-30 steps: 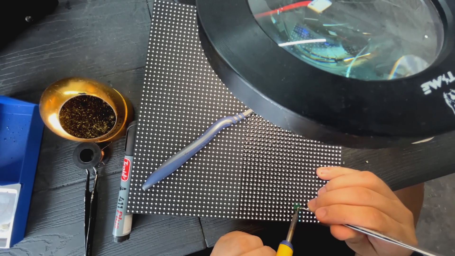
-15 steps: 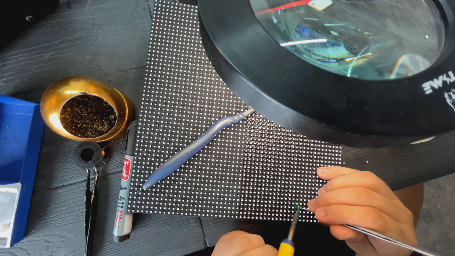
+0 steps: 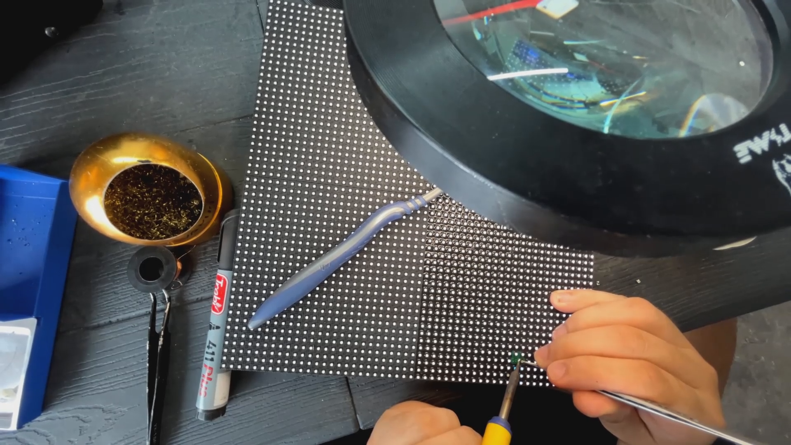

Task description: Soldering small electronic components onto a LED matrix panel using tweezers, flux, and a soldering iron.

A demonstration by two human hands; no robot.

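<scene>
A black panel covered in rows of small white dots lies flat on the dark table. My right hand rests at its lower right corner, fingers closed on thin metal tweezers whose tips touch the panel edge. My left hand shows only partly at the bottom edge and holds a tool with a yellow and blue handle; its metal tip meets the tweezers' tips at a small green spot. A blue-handled tool lies slanted across the panel.
A big round magnifier with a black rim hangs over the panel's upper right. To the left stand a gold bowl of brass wool, a grey marker pen, black tweezers and a blue tray.
</scene>
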